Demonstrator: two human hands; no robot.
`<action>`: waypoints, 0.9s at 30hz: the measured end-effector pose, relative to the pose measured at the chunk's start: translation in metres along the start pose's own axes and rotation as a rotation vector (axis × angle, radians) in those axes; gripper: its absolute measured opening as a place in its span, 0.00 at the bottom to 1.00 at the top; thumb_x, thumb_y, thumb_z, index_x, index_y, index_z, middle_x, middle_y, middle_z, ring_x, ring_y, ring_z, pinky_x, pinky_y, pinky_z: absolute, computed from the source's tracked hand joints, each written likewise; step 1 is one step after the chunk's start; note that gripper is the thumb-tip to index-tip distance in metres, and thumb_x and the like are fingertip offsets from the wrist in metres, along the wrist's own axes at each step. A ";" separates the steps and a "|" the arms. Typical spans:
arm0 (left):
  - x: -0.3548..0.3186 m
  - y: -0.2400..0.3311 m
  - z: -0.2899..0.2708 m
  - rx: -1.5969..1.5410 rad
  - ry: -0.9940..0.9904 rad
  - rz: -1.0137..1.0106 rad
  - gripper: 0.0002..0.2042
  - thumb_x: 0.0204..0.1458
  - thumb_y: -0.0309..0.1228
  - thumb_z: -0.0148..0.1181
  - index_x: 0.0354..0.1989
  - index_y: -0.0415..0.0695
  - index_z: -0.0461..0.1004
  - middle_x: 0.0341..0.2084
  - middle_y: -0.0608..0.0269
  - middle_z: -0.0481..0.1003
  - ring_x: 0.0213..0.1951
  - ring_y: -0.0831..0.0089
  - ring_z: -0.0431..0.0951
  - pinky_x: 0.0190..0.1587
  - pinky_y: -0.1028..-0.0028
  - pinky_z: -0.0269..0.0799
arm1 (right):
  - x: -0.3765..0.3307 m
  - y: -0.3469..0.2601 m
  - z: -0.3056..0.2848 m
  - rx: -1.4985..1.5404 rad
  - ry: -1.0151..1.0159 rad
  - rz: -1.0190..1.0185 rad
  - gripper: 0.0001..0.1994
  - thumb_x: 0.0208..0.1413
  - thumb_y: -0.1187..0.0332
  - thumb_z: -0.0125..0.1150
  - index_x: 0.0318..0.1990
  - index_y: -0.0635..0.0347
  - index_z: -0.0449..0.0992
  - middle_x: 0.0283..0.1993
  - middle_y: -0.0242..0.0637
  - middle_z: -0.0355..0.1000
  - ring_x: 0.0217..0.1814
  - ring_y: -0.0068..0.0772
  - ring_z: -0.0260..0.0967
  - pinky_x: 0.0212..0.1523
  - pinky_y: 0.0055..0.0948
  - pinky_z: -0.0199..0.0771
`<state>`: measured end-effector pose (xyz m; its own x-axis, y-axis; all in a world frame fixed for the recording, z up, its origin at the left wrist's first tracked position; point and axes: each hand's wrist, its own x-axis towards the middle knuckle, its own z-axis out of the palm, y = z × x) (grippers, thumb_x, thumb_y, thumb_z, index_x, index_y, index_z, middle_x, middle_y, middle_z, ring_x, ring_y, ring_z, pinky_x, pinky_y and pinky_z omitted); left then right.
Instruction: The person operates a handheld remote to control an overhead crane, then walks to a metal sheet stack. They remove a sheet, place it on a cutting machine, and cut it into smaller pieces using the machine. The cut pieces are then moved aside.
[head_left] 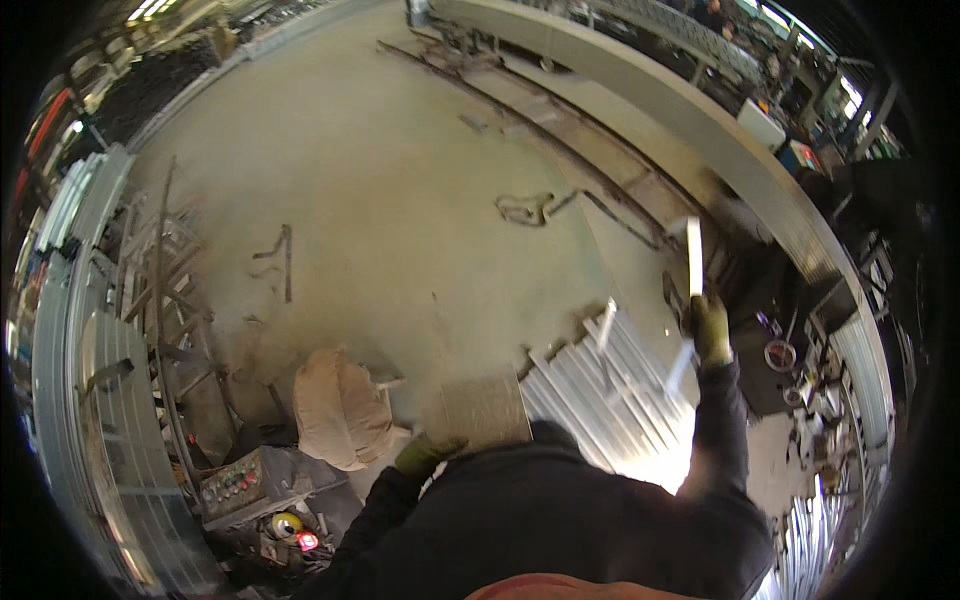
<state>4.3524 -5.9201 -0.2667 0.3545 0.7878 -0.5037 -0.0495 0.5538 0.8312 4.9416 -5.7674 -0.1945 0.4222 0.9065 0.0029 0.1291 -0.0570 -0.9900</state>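
My right hand [711, 330], in an olive glove, is raised to the right and closed round a bright metal strip [695, 255]. The strip stands up above the fist, and a pale, blurred length shows below it. My left hand [424, 457], also gloved, is low, left of centre. Its fingers lie along the near left corner of a brown board [483, 410], and the palm is partly hidden by my sleeve. Between my arms and beyond, a stack of silver metal profiles [610, 390] lies side by side, with a short upright post [606, 325] over it.
A stuffed beige sack [343, 408] sits left of the board. Nearby stands a control box with buttons [232, 485]. Metal rails [560, 140] cross the floor beyond. A long beam [700, 115] curves along the right, near a handwheel [780, 355]. Long metal panels [125, 440] line the left.
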 end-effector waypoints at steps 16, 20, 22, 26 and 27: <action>0.181 0.111 -0.161 -0.565 0.737 0.130 0.22 0.59 0.34 0.69 0.57 0.35 0.75 0.52 0.56 0.80 0.52 0.68 0.79 0.54 0.68 0.76 | 0.163 0.095 0.448 -0.333 -0.770 -0.415 0.26 0.56 0.59 0.73 0.60 0.57 0.74 0.55 0.51 0.78 0.56 0.46 0.79 0.55 0.40 0.79; 0.237 0.163 -0.222 0.368 0.934 0.127 0.25 0.60 0.34 0.69 0.61 0.33 0.73 0.54 0.54 0.78 0.54 0.65 0.78 0.59 0.68 0.74 | 0.295 0.126 0.567 0.259 -0.940 0.129 0.18 0.62 0.65 0.65 0.57 0.61 0.72 0.45 0.42 0.77 0.47 0.43 0.77 0.51 0.38 0.79; 0.258 0.171 -0.242 0.258 0.996 0.242 0.20 0.63 0.34 0.65 0.58 0.35 0.75 0.50 0.56 0.80 0.49 0.66 0.79 0.57 0.69 0.75 | 0.355 0.104 0.608 0.265 -0.920 0.214 0.13 0.68 0.67 0.58 0.54 0.62 0.72 0.37 0.34 0.76 0.40 0.40 0.74 0.47 0.37 0.79; 0.301 0.195 -0.313 -0.350 1.086 0.287 0.17 0.67 0.39 0.60 0.55 0.38 0.78 0.43 0.58 0.82 0.42 0.69 0.81 0.52 0.72 0.77 | 0.450 0.061 0.682 0.528 -0.689 0.652 0.13 0.68 0.60 0.58 0.53 0.58 0.74 0.40 0.34 0.80 0.40 0.33 0.74 0.43 0.34 0.77; 0.313 0.202 -0.333 -0.352 1.170 0.195 0.18 0.67 0.40 0.60 0.55 0.37 0.78 0.43 0.58 0.82 0.43 0.68 0.82 0.50 0.71 0.78 | 0.460 0.062 0.690 0.253 -0.709 0.613 0.11 0.68 0.62 0.58 0.50 0.59 0.75 0.38 0.32 0.79 0.38 0.33 0.74 0.42 0.35 0.77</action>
<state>4.1429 -5.4720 -0.3351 -0.7255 0.5323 -0.4362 -0.3204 0.2997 0.8986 4.5250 -5.0658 -0.3518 -0.2976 0.7959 -0.5272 -0.1654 -0.5868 -0.7926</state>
